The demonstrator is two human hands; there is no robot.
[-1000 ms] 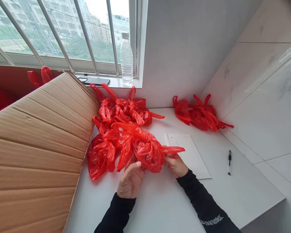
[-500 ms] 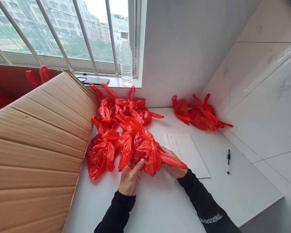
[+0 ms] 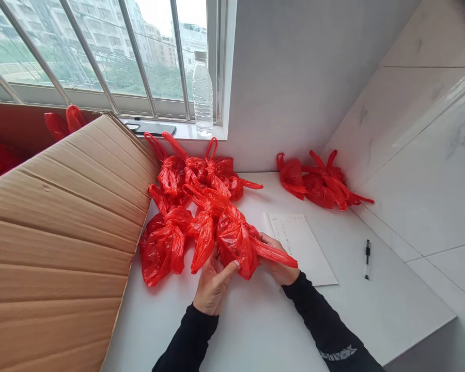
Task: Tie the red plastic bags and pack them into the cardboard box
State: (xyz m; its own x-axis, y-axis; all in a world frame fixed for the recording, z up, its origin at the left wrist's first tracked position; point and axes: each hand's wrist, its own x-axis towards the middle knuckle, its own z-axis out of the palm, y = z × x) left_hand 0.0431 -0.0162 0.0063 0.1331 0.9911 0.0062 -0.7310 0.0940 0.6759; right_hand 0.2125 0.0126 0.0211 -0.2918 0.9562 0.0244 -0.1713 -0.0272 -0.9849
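Note:
Between my two hands is a knotted red plastic bag, its tied end pointing toward my right wrist. My left hand grips its lower left side, thumb on the front and fingers partly behind it. At its right side my right hand is closed around the bag, with most fingers hidden by the plastic. What the bag contains cannot be seen. Touching or just left of it sits another tied red bag, and a fuller one rests farther left on the white table.
A large cardboard box with red bags inside stands at the left. More tied bags lie along the wall, others in the right corner. A written notepad and pen lie right. A water bottle stands on the sill.
My left thumb has slid a little to the right across the bag's lower front. The bag has turned slightly in my hands; the other bags stay where they were.

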